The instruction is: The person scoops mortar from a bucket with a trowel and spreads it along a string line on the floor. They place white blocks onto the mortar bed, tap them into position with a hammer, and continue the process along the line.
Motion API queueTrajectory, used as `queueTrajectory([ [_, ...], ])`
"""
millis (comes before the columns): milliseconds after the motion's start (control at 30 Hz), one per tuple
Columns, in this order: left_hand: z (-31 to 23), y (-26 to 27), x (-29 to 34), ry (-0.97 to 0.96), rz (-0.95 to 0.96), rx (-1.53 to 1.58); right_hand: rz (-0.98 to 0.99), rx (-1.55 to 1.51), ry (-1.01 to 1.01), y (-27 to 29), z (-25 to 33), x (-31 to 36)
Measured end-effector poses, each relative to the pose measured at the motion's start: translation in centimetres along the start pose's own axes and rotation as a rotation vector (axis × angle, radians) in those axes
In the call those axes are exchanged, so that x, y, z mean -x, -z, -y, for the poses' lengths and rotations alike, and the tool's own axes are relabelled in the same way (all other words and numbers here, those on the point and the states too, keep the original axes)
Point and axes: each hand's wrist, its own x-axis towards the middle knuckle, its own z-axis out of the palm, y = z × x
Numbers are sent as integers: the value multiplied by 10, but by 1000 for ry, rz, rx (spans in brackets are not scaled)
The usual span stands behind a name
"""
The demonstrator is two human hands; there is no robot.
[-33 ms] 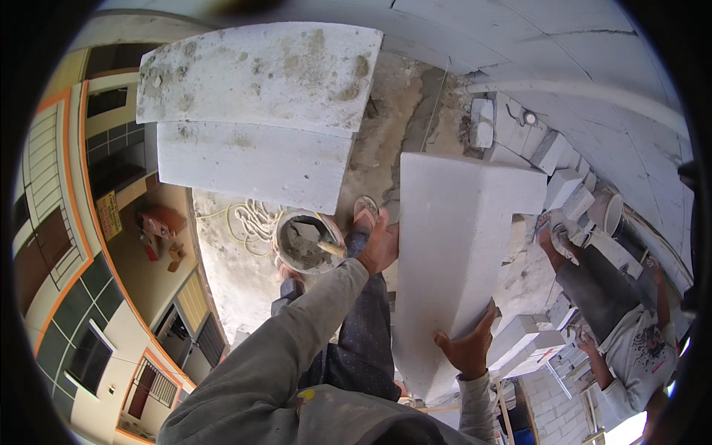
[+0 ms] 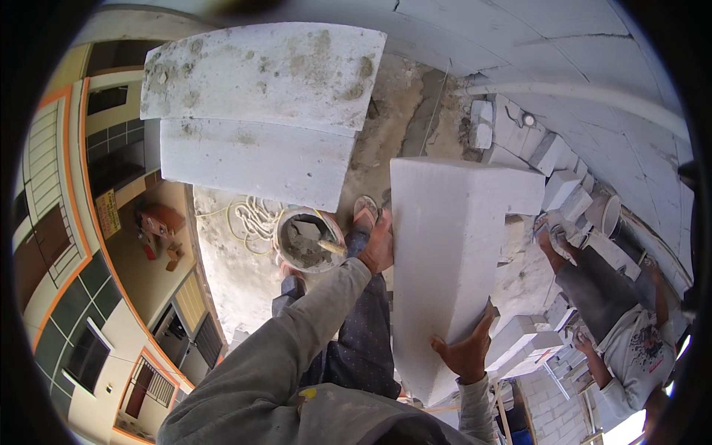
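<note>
A long pale lightweight concrete block (image 2: pixel 437 274) is tilted in front of me, between my two hands. My left hand (image 2: pixel 378 245) presses against its left edge, the fingers partly hidden at the side. Lower down, my right hand (image 2: pixel 466 347) grips the right edge, thumb across the face. Left of my left hand stands a round bucket (image 2: pixel 279 241) of grey mortar (image 2: pixel 305 239), with the handle of a tool (image 2: pixel 331 248) sticking out of it. Beyond the bucket are two big white blocks, the upper slab (image 2: pixel 259 74) spotted with mortar and the lower slab (image 2: pixel 252 159) cleaner.
A coil of pale rope (image 2: pixel 256 222) lies beside the bucket. On the right, a person (image 2: pixel 630 326) stands near stacked blocks (image 2: pixel 526 341) and another bucket (image 2: pixel 604 213). A block wall (image 2: pixel 564 52) rises at the far right. Building fronts (image 2: pixel 96 297) line the left.
The block between my hands has shifted slightly left and turned, showing more of its left face. Both hands keep hold of it, the right moving slightly left with it.
</note>
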Motion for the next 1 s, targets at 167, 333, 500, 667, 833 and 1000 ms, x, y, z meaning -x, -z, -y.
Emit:
queueTrajectory([
  [167,-34,-46,129,-258,-134,-259,55,182,269,12,52,46],
  [333,-118,-77,242,-648,-111,-296,67,66,637,-5,121,37],
  [500,-223,-124,349,-945,285,-657,-60,-170,1071,-39,196,-2],
  [667,-270,-142,408,-1200,241,-911,23,-189,1277,-71,255,-48],
  [833,-267,-121,390,-1328,55,-987,165,-172,1179,-105,266,-87],
  [1000,-271,-78,372,-1322,-47,-1101,150,-116,1197,-126,253,-109],
])
